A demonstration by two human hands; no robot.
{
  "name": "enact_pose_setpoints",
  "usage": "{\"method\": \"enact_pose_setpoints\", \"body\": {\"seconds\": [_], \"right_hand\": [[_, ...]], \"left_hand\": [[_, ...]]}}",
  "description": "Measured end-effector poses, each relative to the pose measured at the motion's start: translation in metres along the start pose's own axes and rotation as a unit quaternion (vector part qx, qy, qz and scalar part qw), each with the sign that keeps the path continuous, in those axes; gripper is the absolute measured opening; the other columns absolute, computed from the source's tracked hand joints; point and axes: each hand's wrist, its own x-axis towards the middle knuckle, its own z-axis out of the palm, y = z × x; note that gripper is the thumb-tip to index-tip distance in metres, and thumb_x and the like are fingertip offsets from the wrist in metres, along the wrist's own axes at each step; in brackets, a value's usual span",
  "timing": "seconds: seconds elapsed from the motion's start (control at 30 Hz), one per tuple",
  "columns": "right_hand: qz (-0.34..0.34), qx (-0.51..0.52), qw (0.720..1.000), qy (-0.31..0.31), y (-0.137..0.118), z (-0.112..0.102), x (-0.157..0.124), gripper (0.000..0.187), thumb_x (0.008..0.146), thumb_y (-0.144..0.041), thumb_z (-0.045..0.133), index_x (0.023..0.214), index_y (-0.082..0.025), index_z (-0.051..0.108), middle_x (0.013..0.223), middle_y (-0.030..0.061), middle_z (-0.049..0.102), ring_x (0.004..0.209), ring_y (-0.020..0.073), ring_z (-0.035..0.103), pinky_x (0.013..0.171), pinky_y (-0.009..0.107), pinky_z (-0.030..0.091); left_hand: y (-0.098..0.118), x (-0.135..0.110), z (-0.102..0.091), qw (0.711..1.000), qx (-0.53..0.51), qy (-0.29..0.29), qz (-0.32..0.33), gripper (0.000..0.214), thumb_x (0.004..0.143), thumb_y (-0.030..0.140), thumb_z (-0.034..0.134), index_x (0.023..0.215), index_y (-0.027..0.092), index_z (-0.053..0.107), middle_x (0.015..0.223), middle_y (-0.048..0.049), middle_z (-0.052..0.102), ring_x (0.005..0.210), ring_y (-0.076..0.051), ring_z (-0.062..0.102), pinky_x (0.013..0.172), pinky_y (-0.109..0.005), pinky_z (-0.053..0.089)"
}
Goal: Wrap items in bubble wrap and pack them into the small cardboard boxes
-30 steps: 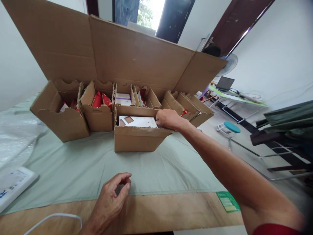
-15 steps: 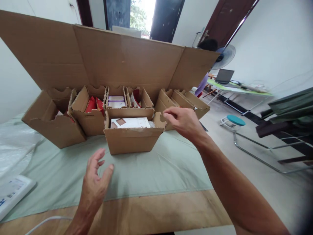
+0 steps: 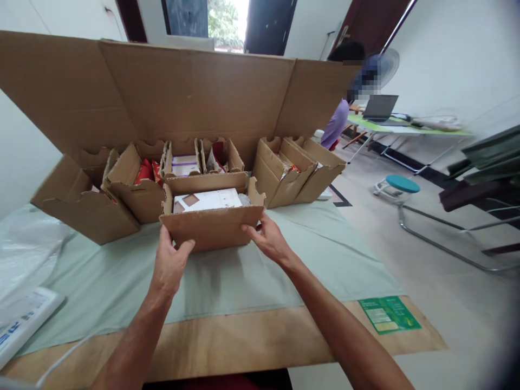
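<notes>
A small open cardboard box [image 3: 215, 229] stands in front of me on the green cloth [image 3: 227, 276]. Inside it lie a white carton [image 3: 211, 200] with brown squares and some clear plastic wrap. My left hand [image 3: 173, 260] grips the box's left end, thumb on the front face and fingers around the side. At the right end my right hand [image 3: 268, 235] holds the lower corner, its thumb across the front. Behind the box are a cardboard bin with red packets [image 3: 147, 172], a bin with white-and-purple boxes [image 3: 184, 165] and a bin with a red-and-white packet [image 3: 217, 160].
A tall folded cardboard panel [image 3: 195, 92] rises behind the bins. More bins stand at left [image 3: 85, 211] and right [image 3: 284, 173]. Clear plastic [image 3: 28, 249] and a white package [image 3: 28, 319] lie at left, a green leaflet [image 3: 390, 314] at the front right. A person [image 3: 335, 124] is beyond the panel.
My right hand has come down from beside the bins onto the box's right end. My left hand has moved up to its left end. Both now grip it.
</notes>
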Motion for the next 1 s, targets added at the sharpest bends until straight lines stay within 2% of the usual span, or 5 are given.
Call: {"method": "enact_pose_setpoints", "body": {"seconds": [0.2,0.37,0.6,0.73,1.0], "right_hand": [[-0.047,-0.053,0.996,0.061,-0.008,-0.005,-0.082,0.025,0.095,-0.043,0.060,0.104,-0.022,0.068,0.114,0.0136,0.069,0.110,0.0321,0.064,0.094,0.047,0.054],[-0.124,-0.053,0.990,0.050,-0.041,0.028,-0.069,0.026,0.097,-0.038,0.058,0.116,-0.022,0.065,0.123,0.0129,0.068,0.115,0.0309,0.063,0.096,0.048,0.056],[-0.088,-0.075,0.984,0.137,-0.021,-0.003,-0.082,0.023,0.095,-0.041,0.061,0.105,-0.022,0.069,0.106,0.0115,0.074,0.103,0.0316,0.069,0.091,0.049,0.056],[-0.103,-0.085,0.985,0.107,-0.016,0.005,-0.107,0.032,0.094,-0.038,0.063,0.122,-0.023,0.067,0.118,0.0126,0.072,0.114,0.0347,0.066,0.096,0.052,0.056],[-0.077,-0.004,0.993,0.085,-0.006,0.029,-0.067,0.030,0.088,-0.041,0.067,0.111,-0.021,0.068,0.115,0.0136,0.071,0.111,0.0344,0.067,0.094,0.053,0.056]], "left_hand": [[0.014,-0.068,-0.035,0.998,0.015,-0.039,-0.051,0.054,0.085,0.033,0.069,0.136,0.027,0.052,0.140,-0.0077,0.061,0.131,-0.025,0.058,0.114,-0.042,0.046],[0.028,-0.053,-0.071,0.998,0.043,0.036,-0.037,0.059,0.079,0.035,0.077,0.133,0.028,0.057,0.136,-0.0048,0.063,0.132,-0.029,0.057,0.119,-0.046,0.042],[0.020,-0.056,-0.027,1.000,-0.013,-0.027,0.001,0.059,0.081,0.028,0.072,0.137,0.024,0.053,0.141,-0.0099,0.059,0.129,-0.028,0.060,0.113,-0.047,0.047],[0.011,-0.075,-0.040,0.999,0.006,-0.029,-0.022,0.058,0.085,0.027,0.070,0.140,0.027,0.052,0.141,-0.0092,0.060,0.134,-0.028,0.056,0.117,-0.048,0.042],[0.008,-0.070,-0.050,0.998,0.057,-0.008,-0.022,0.059,0.087,0.031,0.068,0.142,0.026,0.049,0.135,-0.0087,0.063,0.125,-0.025,0.061,0.119,-0.050,0.039]]}}
